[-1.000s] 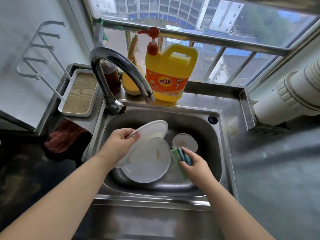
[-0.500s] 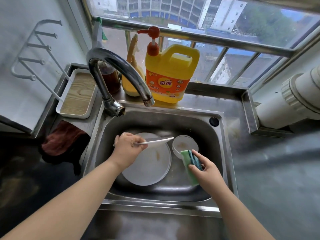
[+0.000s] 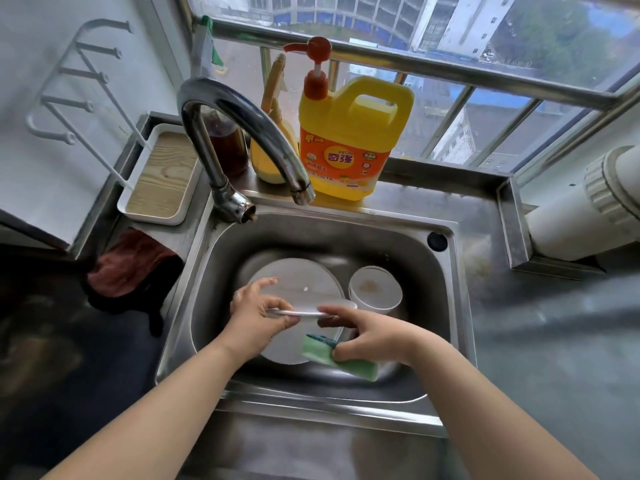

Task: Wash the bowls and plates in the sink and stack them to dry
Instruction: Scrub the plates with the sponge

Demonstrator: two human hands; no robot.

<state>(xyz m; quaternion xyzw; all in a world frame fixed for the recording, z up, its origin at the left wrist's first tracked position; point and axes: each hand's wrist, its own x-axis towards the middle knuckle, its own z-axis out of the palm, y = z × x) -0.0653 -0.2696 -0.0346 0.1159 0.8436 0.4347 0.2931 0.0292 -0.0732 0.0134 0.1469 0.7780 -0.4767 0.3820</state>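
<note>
Steel surfaces run the whole width of the scene. At far left a tray (image 3: 157, 181) with a wood-grain floor sits on the ledge, with a brown cloth (image 3: 130, 268) below it. The tap (image 3: 242, 140) arches over the sink (image 3: 453, 306); no water is running. Behind it stands a yellow soap jug (image 3: 349, 140).

Inside the sink, the left hand (image 3: 258, 315) pinches the rim of a small plate (image 3: 311, 310), held edge-on above a large plate (image 3: 301, 282) lying flat on the basin floor. A bowl (image 3: 375, 289), soiled inside, stands just right of the large plate. The right hand (image 3: 374, 336) curls its lower fingers around a green sponge (image 3: 337, 356) while its forefinger and thumb reach to the small plate's right edge.

Judged step: preparing to scrub the small plate. Recommended procedure: keep the left grip firm on the rim, since glazed ware turns slippery when wet. Tilt the face toward the sponge. Wipe in overlapping circles, then the underside. Work low over the basin so that a slip lands softly. Washing appears barely begun; nothing is stacked.
</note>
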